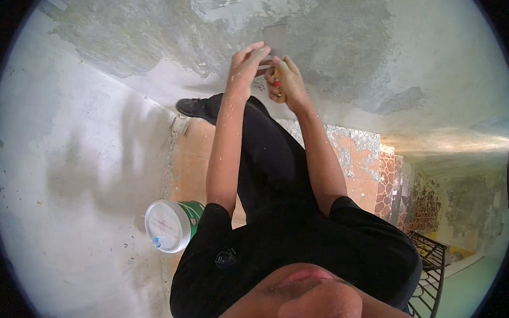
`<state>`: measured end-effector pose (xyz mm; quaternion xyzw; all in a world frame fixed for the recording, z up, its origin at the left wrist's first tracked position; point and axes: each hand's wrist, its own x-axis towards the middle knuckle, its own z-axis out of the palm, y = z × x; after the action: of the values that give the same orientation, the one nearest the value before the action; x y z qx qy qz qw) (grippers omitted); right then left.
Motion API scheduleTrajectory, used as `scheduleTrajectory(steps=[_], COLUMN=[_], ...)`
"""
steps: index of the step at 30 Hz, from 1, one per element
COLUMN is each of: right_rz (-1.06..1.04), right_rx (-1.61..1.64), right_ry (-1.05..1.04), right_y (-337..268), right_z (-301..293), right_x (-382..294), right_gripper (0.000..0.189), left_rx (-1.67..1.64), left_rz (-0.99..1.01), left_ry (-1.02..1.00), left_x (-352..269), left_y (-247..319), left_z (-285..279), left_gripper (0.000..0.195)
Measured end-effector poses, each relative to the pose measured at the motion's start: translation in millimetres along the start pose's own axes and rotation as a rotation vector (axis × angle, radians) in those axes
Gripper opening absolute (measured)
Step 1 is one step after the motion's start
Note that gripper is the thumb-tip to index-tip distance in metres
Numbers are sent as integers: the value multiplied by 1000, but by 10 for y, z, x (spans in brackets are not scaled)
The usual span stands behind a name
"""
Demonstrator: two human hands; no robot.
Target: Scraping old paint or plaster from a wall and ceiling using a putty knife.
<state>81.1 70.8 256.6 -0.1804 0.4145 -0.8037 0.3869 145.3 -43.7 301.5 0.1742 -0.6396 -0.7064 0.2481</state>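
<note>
My right hand [290,81] is wrapped around the yellowish handle of a scraper [280,92], which has a red spot on it. What looks like its flat grey blade [274,36] points up toward the patchy wall [340,43], though it blends with the plaster behind. Just left of the tool is my left hand [243,69], fingers stretched and apart, near the blade's lower end. Whether those fingertips touch the blade is hard to tell. Pale specks dot both forearms. Grey bare patches and flaking white paint cover the wall in front of me.
A lidded white and green plastic bucket [168,225] stands by my left side, near the white side wall [88,160]. Below are orange floor tiles [190,169] with paint debris. Steps [385,182] descend at the right, and a dark metal railing [430,269] is behind there.
</note>
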Motion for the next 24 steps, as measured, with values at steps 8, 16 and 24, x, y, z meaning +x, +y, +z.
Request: scheduleTrajectory(steps=[8,16,24], right_rz=[-64,341,387], right_rx=[-381,-251,-540], right_ry=[300,579,625], right_y=[887,2292,2668], right_z=[-1142,-1965,-2318], right_x=[385,603,795], right_gripper=[39,50,63], left_rx=[94,68,-21], left_rz=[-429,-684,-771], left_ry=[81,108,352], left_x=[851,986,1208], left_y=[-1325,-3411,-3900], left_z=[446,102,165], left_gripper=[44,28,34])
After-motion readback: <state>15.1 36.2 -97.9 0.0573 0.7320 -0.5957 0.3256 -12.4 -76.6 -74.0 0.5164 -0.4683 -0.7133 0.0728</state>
